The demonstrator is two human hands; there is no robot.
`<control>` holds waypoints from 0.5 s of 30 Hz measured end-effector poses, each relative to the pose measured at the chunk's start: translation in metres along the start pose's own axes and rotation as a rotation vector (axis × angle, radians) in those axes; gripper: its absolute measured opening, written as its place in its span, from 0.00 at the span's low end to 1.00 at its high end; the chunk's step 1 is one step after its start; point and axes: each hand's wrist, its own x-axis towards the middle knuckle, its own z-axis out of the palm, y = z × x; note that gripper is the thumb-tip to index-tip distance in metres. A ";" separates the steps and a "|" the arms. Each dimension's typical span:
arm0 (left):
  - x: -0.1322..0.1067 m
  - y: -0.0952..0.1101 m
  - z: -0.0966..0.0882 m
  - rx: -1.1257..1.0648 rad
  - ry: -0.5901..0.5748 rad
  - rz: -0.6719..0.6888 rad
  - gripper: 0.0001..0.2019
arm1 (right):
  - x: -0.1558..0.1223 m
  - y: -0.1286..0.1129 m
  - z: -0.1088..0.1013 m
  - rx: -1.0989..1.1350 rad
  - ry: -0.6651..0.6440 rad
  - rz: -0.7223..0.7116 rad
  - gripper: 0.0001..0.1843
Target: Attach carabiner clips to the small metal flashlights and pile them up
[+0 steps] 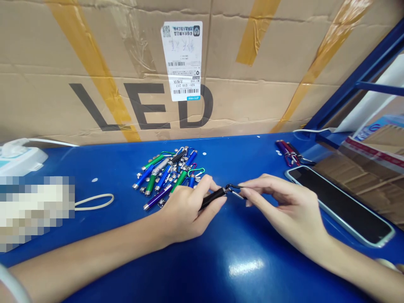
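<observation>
My left hand is closed round a small black keychain flashlight, holding it just above the blue table. My right hand pinches the black clip at the flashlight's end with thumb and forefinger. Behind my left hand lies a pile of several small flashlights in blue, green, silver and purple, with clips attached.
A smartphone lies face up at the right. A few red and purple flashlights rest at the back right. A large LED cardboard box walls off the back. A white device and a rubber band lie at the left.
</observation>
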 end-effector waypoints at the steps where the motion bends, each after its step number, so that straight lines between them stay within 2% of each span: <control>1: 0.000 0.000 0.000 0.029 -0.003 0.002 0.03 | 0.000 0.000 0.000 -0.016 0.002 -0.019 0.04; 5: 0.002 0.002 0.001 0.250 -0.007 0.065 0.10 | 0.002 0.001 -0.001 -0.072 -0.002 -0.050 0.05; 10: 0.003 0.000 0.004 0.332 0.071 0.080 0.10 | 0.006 0.004 0.001 0.031 -0.144 0.106 0.08; 15: 0.003 -0.003 0.006 0.363 0.122 0.128 0.10 | 0.007 0.004 0.001 -0.003 -0.170 -0.040 0.05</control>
